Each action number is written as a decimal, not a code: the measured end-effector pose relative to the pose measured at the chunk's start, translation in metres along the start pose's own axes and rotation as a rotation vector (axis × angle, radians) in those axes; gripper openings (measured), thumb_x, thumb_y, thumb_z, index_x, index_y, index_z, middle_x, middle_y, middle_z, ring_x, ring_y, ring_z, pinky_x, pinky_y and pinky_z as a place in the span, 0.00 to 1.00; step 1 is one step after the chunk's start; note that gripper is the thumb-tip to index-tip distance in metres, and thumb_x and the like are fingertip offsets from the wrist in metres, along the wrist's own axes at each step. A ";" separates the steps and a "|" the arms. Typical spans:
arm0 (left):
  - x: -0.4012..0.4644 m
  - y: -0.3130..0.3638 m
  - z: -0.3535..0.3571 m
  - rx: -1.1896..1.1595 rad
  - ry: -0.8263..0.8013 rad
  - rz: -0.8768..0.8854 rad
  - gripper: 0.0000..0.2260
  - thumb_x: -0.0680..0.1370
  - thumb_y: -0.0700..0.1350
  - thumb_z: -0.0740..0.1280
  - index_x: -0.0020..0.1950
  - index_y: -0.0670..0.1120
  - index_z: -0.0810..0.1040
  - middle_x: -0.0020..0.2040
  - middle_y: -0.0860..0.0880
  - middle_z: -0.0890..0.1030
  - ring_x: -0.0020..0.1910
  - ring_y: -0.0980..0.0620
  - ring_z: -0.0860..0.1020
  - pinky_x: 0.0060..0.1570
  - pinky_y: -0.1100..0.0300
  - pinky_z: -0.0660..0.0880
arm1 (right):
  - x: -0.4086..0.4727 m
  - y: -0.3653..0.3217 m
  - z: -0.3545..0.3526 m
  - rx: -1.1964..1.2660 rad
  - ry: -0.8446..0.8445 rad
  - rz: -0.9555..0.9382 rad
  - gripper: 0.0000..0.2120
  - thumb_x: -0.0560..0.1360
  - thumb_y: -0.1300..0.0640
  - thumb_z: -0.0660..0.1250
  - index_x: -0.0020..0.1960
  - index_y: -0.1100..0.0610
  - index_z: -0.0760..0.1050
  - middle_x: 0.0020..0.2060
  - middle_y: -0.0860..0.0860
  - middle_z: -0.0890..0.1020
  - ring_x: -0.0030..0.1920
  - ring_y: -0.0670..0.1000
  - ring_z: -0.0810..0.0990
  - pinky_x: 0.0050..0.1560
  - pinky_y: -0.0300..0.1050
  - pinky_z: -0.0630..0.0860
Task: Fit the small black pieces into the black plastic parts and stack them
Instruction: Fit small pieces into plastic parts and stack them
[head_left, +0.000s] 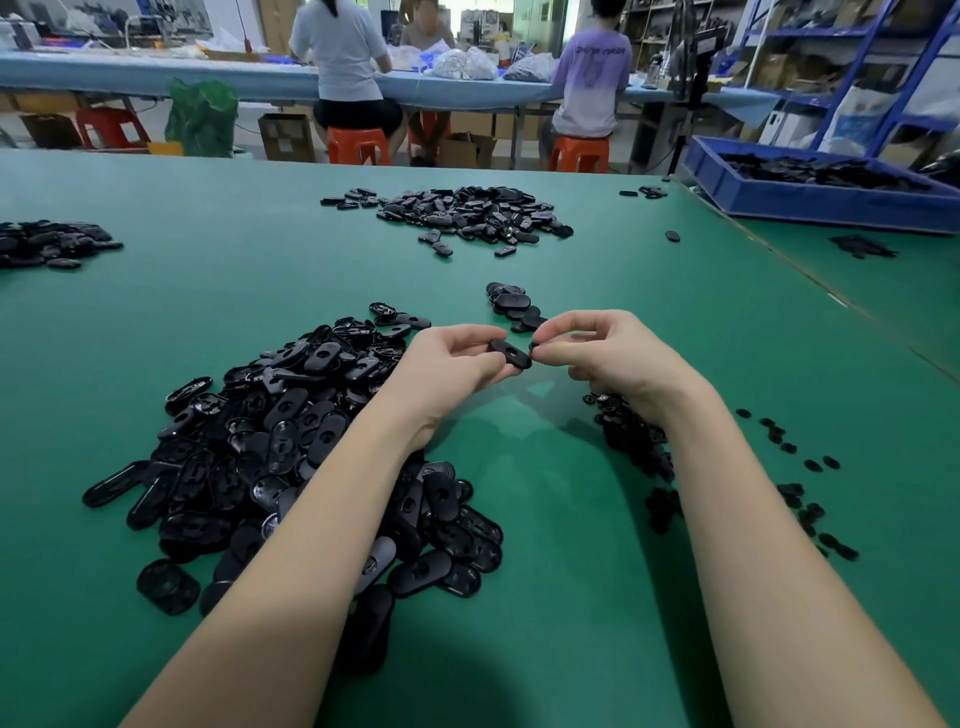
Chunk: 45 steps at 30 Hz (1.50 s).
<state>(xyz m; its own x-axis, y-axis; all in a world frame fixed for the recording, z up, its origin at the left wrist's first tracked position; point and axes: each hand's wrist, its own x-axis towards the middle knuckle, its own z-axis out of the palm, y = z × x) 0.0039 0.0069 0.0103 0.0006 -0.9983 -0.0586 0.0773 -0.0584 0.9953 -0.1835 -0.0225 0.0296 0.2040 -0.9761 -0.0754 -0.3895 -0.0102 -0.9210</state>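
Observation:
My left hand (452, 358) holds an oblong black plastic part (511, 355) above the green table, fingers curled round its left end. My right hand (597, 348) pinches a small black piece (534, 347) at the part's right end, touching it. A big heap of oblong black parts (291, 447) lies under my left forearm. A smaller heap of small black pieces (634, 436) lies under my right wrist. A short stack of black parts (511, 306) sits just beyond my hands.
More heaps of black parts lie far centre (467, 215) and far left (47, 244). A blue bin (810, 197) of black parts stands at the back right. Loose small pieces (810, 499) scatter on the right. Three people sit at a far bench.

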 end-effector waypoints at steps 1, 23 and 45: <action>-0.001 0.000 0.000 0.000 0.000 0.011 0.12 0.78 0.28 0.65 0.59 0.38 0.80 0.42 0.49 0.83 0.40 0.54 0.86 0.45 0.68 0.80 | 0.000 0.000 0.000 0.008 -0.002 -0.002 0.04 0.73 0.56 0.76 0.46 0.48 0.84 0.36 0.41 0.83 0.35 0.47 0.68 0.29 0.36 0.63; -0.005 0.003 -0.002 0.290 -0.018 0.152 0.11 0.75 0.35 0.72 0.51 0.51 0.85 0.44 0.49 0.87 0.44 0.57 0.84 0.39 0.64 0.79 | 0.000 -0.019 0.002 -0.201 0.003 -0.016 0.15 0.71 0.54 0.79 0.52 0.47 0.75 0.41 0.55 0.83 0.32 0.48 0.72 0.38 0.44 0.68; -0.003 0.003 0.000 -0.032 0.114 -0.039 0.06 0.74 0.31 0.71 0.45 0.41 0.81 0.39 0.43 0.84 0.34 0.50 0.82 0.44 0.64 0.82 | 0.002 -0.008 0.014 -0.066 0.022 0.021 0.10 0.68 0.49 0.81 0.44 0.52 0.85 0.34 0.48 0.78 0.27 0.44 0.67 0.26 0.35 0.62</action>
<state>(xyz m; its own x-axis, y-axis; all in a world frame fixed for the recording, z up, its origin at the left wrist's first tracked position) 0.0044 0.0098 0.0138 0.1102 -0.9881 -0.1070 0.1112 -0.0947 0.9893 -0.1673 -0.0217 0.0311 0.1758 -0.9807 -0.0856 -0.4524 -0.0032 -0.8918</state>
